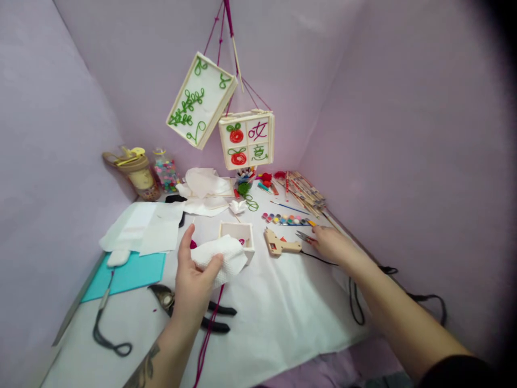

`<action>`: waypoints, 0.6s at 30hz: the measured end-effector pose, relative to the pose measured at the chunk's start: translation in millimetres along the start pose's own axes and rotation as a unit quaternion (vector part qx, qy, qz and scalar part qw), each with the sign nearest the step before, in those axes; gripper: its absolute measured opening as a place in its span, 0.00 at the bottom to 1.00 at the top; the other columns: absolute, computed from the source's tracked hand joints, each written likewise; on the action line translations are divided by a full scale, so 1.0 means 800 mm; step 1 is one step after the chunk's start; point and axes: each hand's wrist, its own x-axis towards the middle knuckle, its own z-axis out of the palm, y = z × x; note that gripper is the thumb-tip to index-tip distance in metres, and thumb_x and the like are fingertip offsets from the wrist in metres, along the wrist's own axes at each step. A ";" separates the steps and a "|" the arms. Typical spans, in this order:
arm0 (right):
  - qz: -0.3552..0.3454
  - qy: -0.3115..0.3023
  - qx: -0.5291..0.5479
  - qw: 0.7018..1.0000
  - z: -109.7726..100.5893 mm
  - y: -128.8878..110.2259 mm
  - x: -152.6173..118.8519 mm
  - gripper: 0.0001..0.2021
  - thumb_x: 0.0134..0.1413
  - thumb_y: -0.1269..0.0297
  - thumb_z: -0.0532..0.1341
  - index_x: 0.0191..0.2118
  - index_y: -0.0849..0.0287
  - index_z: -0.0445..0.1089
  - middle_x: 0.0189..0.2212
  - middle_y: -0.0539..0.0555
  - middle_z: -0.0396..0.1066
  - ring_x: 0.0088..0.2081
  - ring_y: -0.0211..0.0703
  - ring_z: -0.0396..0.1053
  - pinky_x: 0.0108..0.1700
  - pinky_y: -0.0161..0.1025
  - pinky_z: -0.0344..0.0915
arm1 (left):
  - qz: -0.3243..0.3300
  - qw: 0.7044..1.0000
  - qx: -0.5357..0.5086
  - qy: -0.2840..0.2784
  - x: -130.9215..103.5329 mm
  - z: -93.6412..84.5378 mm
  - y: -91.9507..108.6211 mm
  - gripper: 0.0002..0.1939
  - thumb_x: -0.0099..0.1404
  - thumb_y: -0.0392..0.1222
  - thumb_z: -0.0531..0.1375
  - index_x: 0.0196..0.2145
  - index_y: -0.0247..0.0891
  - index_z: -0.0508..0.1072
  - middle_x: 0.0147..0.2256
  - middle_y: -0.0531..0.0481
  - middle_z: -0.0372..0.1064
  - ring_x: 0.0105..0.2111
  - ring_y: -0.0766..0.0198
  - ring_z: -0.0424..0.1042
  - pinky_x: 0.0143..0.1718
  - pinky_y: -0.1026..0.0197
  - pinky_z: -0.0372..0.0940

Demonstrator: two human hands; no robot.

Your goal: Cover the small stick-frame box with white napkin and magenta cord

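My left hand pinches a white textured paper towel between thumb and fingers. Behind the towel stands a small white open box frame, partly covered by it. At the right, my right hand has its fingers closed at the handle end of small scissors, whose blades point left. A cream hot glue gun lies beside the scissors on the white cloth. Black-handled pruning shears rest below my left wrist, with magenta cord crossing them.
Two decorated stick lanterns, one with green vines and one with red fruit, hang overhead. Paint pots and bundled sticks lie back right. A turquoise board is at left; a black cable runs along the right.
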 end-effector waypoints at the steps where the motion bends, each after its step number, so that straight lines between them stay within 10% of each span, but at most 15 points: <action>1: 0.001 -0.009 0.000 1.000 0.009 -0.002 0.003 0.10 0.54 0.72 0.59 0.43 0.65 0.70 0.41 0.66 0.74 0.42 0.53 0.72 0.35 0.39 0.59 | 0.017 1.000 0.019 0.003 -0.001 0.000 -0.001 0.47 0.56 0.45 0.66 0.68 0.48 0.48 0.39 0.49 0.74 0.24 0.67 0.72 0.26 0.65 0.71; 7: 0.018 -0.021 0.051 0.998 0.021 -0.001 0.014 0.03 0.51 0.72 0.61 0.33 0.62 0.71 0.33 0.61 0.75 0.36 0.49 0.73 0.32 0.38 0.59 | 0.086 0.985 0.150 -0.025 -0.003 -0.004 -0.005 0.41 0.59 0.45 0.64 0.66 0.49 0.52 0.61 0.45 0.62 0.56 0.55 0.68 0.58 0.52 0.63; 12: 0.047 0.082 0.153 0.984 -0.015 -0.019 -0.022 0.12 0.65 0.63 0.46 0.39 0.60 0.64 0.37 0.63 0.73 0.36 0.48 0.72 0.33 0.40 0.62 | 0.112 0.978 0.156 -0.082 -0.011 -0.004 0.002 0.48 0.59 0.43 0.64 0.69 0.48 0.42 0.65 0.44 0.55 0.60 0.53 0.64 0.60 0.52 0.62; 14: -0.046 0.102 0.451 0.886 -0.028 -0.052 -0.046 0.11 0.66 0.58 0.46 0.40 0.57 0.60 0.35 0.58 0.72 0.30 0.42 0.70 0.31 0.38 0.62 | 0.118 0.974 0.142 -0.131 -0.016 -0.003 0.006 0.50 0.60 0.42 0.64 0.70 0.45 0.37 0.63 0.42 0.60 0.57 0.54 0.68 0.56 0.55 0.66; 18: -0.198 -0.091 0.679 0.701 -0.037 -0.132 -0.071 0.19 0.53 0.49 0.63 0.40 0.56 0.59 0.29 0.49 0.68 0.24 0.35 0.61 0.26 0.34 0.57 | 0.130 0.955 0.121 -0.237 -0.027 -0.008 0.009 0.51 0.61 0.40 0.62 0.70 0.44 0.32 0.52 0.44 0.72 0.44 0.61 0.76 0.46 0.60 0.71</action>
